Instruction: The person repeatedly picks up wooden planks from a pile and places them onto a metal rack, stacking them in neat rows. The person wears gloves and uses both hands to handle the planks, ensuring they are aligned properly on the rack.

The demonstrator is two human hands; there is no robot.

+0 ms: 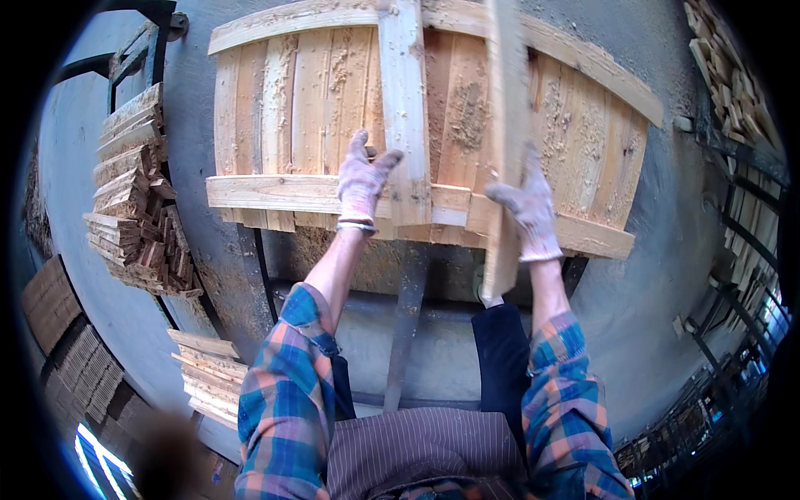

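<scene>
A metal-framed bench (406, 321) carries a pale slatted wooden panel (315, 104) with long rails (279, 190), strewn with sawdust (468, 115).

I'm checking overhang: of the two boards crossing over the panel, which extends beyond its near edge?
The right board, in the right hand; the middle board stops short.

Grey floor (642, 292) around me, brown-speckled in places, dark metal frame (156, 52) ahead left, brown stacks (87, 362) at far left, bright light patch (102, 462) lower left, metal racking (742, 152) at right bearing pale wood strips (727, 71).
</scene>
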